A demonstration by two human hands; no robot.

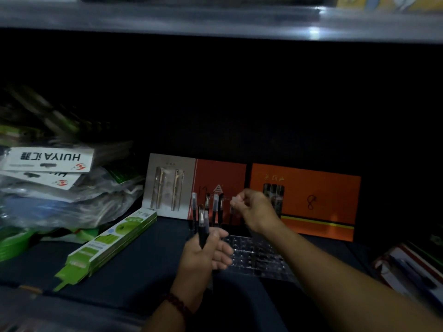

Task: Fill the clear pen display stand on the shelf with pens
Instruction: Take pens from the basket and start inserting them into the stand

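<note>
Fingertips, right hand (255, 209): pinched on the top of one dark pen (231, 218), held upright; in this dim view, the contact is a judgement.
Fingers, left hand (206, 250): curled round a bundle of spare pens (203, 230), tips up.
Stand position: clear pen display stand (256, 256) lies on the shelf (143, 255), at 5 o'clock of the right fingertips and 3 o'clock of the left hand.
Progress: about four standing pens (215, 207) occupy the back row, at 9 o'clock of the right fingertips; most holes appear vacant.
Remaining: seat the pinched pen, then the bundle.
</note>
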